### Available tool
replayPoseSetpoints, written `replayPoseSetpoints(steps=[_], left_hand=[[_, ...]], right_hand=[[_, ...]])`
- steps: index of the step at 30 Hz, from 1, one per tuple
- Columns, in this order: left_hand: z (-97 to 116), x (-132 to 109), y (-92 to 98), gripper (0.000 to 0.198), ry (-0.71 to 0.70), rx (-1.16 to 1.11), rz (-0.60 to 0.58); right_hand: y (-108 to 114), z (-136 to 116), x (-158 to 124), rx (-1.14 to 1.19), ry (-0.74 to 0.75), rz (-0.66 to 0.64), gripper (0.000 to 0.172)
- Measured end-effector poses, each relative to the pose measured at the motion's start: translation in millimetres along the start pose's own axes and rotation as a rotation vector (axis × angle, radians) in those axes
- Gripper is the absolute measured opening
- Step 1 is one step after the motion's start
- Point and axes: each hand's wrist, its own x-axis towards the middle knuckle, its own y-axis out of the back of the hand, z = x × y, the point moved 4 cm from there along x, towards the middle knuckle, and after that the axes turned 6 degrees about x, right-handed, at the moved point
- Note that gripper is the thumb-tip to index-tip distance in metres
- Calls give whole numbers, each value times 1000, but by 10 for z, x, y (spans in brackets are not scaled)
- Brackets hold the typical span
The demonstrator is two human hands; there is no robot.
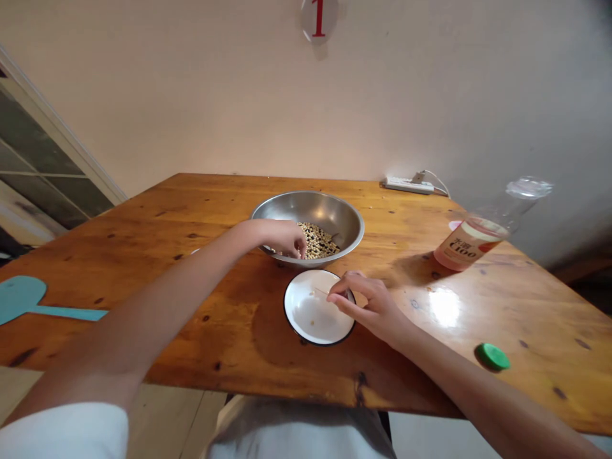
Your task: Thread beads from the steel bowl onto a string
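Two grips to log. Left one first: what is its state?

The left grip [287, 239] reaches over the rim, curled downward, its fingertips [301, 250] at the edge of the heap of pale and dark beans [318, 242]. Whether any bean is pinched cannot be told; the hand hides that.

And the right?

The right grip [368, 306] sits above the near-left part of a white enamel plate [306, 312] with a dark rim. Thumb and forefinger are pressed together at the fingertips [335, 296]. Anything held there is too small to tell.

Location of the beans?

The heap lies in a stainless steel bowl [306, 207], just behind the plate and nearly touching it. A few small pale specks [310, 319] lie on the plate.

Remaining items on the surface?

Bowl and plate stand on a knotty wooden surface [143, 255]. To the right, a clear plastic bottle [471, 245] lies on its side, with a green cap [492, 356] nearer the front edge. A white power strip [406, 185] sits at the wall, and a flat blue paddle-shaped piece [21, 296] lies at the far left.
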Motion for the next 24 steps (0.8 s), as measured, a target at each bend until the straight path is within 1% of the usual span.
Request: replayPoseSetpoints(steps=[5,7,9,11,13,16,18,21,24], left_hand=[[-2,-66,50,28,64,-67,5],[-14,-83,58,31,89,-66,34],[-29,-90,74,32,94,-28,93],[-35,-91,96,31,60,11,167],[-26,-94,118,30,-2,37,226],[1,-105,146,25,-69,98,283],[20,-112,159,21,-95,142,310],[36,-124,174,19,-130,146,370],[21,-136,183,18,-116,111,441]], right_hand=[[3,-11,-1,4,10,-5,25],[-1,-10,0,2,7,-10,26],[-9,-3,0,-2,1,-13,27],[-16,9,-1,-3,-5,-13,27],[-19,18,-3,0,-8,-9,27],[-16,18,-4,-1,-9,-9,27],[-11,11,-2,-5,-8,-7,27],[-7,1,1,-5,-7,-4,28],[-10,-1,1,-4,-8,-7,28]])
